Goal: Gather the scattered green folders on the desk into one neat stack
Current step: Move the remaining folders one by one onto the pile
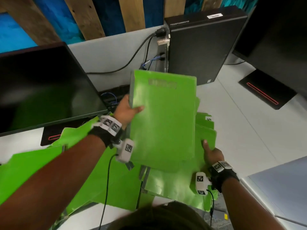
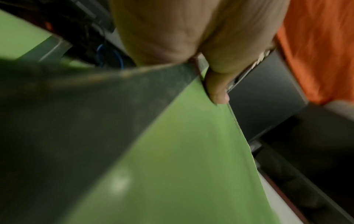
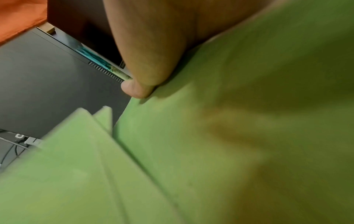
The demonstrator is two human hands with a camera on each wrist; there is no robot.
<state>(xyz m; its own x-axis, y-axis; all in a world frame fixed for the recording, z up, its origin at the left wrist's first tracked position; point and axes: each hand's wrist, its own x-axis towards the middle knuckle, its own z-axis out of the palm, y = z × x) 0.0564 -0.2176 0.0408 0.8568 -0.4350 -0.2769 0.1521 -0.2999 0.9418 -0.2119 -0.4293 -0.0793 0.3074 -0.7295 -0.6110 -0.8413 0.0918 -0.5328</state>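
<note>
Right, top to bottom by size, on it goes.
Desk: white surface, carrying everything below.
Left monitor: black screen, dark, at the desk's left side, its base behind the loose folders.
Computer tower: black, upright at the back, cables plugged in on its left side.
Right monitor: dark too, only partly in frame, on a base with a red stripe.
Scattered folders: green, lying loose and overlapping across the left and near part of the desk.
Stack: several green folders overlapped at centre-right, edges fanned, not squared up.
Held folder: green, grey spine on its left, lifted and tilted over the stack.
Left hand: gripping the held folder at that left edge, thumb on the green face; the left wrist view shows the thumb pressed on it, the other fingers hidden beneath.
Right hand: at the stack's near right edge, thumb laid on top of a folder; the other fingers are out of sight, so I cannot tell whether it clamps.
</note>
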